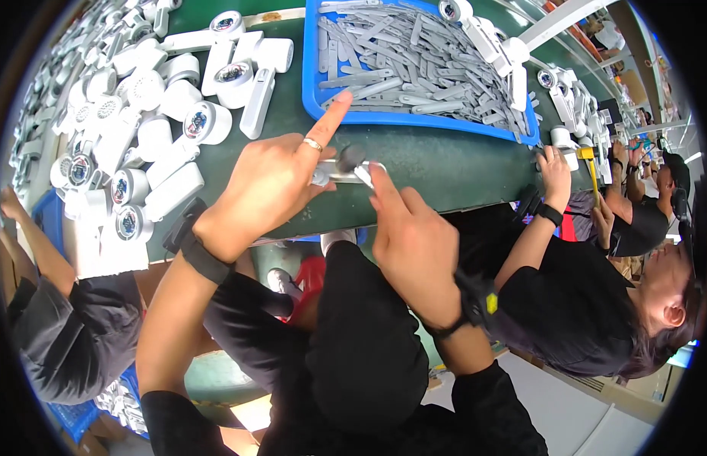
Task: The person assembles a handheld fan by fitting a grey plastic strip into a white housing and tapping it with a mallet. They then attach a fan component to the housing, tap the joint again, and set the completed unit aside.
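Over the near edge of the green table, my left hand (274, 186) is closed on one end of a slim whitish-grey part (340, 177), with its ringed index finger stretched out towards the blue tray (314, 83). At the other end of that part, the fingers of my right hand (416, 247) are closed round its tip, slightly smeared by motion. A dark round piece (352, 157) sits at the middle of the part; whether it is fixed there I cannot tell. Many flat grey strips (437, 57) like handle covers fill the tray just beyond my hands.
White handheld units with round heads (147, 90) are heaped on the green table (437, 171) at left. More white units (574, 102) lie to the right. A co-worker's hand (555, 176) is at the table edge on the right; another person (72, 327) sits at left.
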The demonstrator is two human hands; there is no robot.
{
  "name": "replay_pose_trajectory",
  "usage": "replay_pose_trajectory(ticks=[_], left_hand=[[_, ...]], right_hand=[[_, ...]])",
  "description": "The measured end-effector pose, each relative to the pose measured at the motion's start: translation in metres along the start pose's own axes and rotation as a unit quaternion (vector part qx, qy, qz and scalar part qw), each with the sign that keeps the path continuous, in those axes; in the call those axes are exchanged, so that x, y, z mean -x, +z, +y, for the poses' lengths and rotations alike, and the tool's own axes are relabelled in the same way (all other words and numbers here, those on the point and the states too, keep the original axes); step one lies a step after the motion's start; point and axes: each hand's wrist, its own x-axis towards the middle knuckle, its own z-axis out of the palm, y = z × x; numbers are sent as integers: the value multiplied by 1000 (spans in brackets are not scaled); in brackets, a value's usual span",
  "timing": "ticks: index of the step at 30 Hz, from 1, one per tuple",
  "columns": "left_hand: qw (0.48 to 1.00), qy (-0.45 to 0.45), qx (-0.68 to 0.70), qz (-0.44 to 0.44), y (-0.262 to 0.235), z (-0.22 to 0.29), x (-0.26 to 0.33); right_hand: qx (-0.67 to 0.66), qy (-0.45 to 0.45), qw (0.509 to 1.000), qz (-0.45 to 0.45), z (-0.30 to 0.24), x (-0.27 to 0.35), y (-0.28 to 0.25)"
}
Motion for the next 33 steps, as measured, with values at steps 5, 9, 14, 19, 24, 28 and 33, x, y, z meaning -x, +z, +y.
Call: replay_pose_trajectory(ticks=[5, 9, 14, 19, 24, 28, 33], left_hand=[[999, -9, -31, 29, -15, -13, 10], [998, -21, -56, 0, -10, -12, 13], [997, 4, -75, 10, -12, -16, 10], [994, 28, -106, -20, -25, -21, 18], [996, -72, -15, -56, -56, -5, 18], [945, -321, 58, 27, -139, -11, 1], [862, -435, -253, 66, -226, -152, -32]], right_hand=[[54, 18, 996, -74, -3, -7, -13], [49, 10, 996, -72, -8, -7, -17], [46, 18, 997, -63, -8, -13, 1], [-76, -14, 996, 33, 23, -7, -2], [-558, 244, 793, -26, 70, -22, 4], [-598, 238, 762, -77, 93, -28, 24], [-586, 242, 763, -123, 96, -31, 35]])
